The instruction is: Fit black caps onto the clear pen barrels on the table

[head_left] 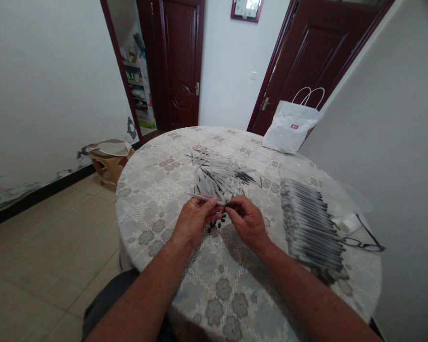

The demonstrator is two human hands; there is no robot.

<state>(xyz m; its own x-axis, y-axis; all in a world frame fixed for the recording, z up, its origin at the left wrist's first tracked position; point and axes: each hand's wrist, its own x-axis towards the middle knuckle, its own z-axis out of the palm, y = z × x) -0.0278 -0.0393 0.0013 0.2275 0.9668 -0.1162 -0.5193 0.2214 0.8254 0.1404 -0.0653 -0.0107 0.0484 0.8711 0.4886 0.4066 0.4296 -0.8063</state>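
Observation:
My left hand (pixel 197 216) is closed around a slim pale grey pen (pixel 199 196), whose thin end points left. Against the pen's right end, the thumb and fingers of my right hand (pixel 245 217) are pinched together; whatever they hold there is too small and hidden to name. Several small black plugs (pixel 219 223) lie on the tablecloth under and between my hands. Just beyond my fingers spreads a loose heap of pale pen barrels (pixel 214 178), with a clump of black pieces (pixel 245 177) on its right side.
A neat row of grey pens (pixel 308 223) lies at the right on clear plastic. Eyeglasses (pixel 364 244) rest beside it near the edge of the round table (pixel 153 166). At the back right stands a white paper bag (pixel 290 126). A stool (pixel 110 156) is on the floor at left.

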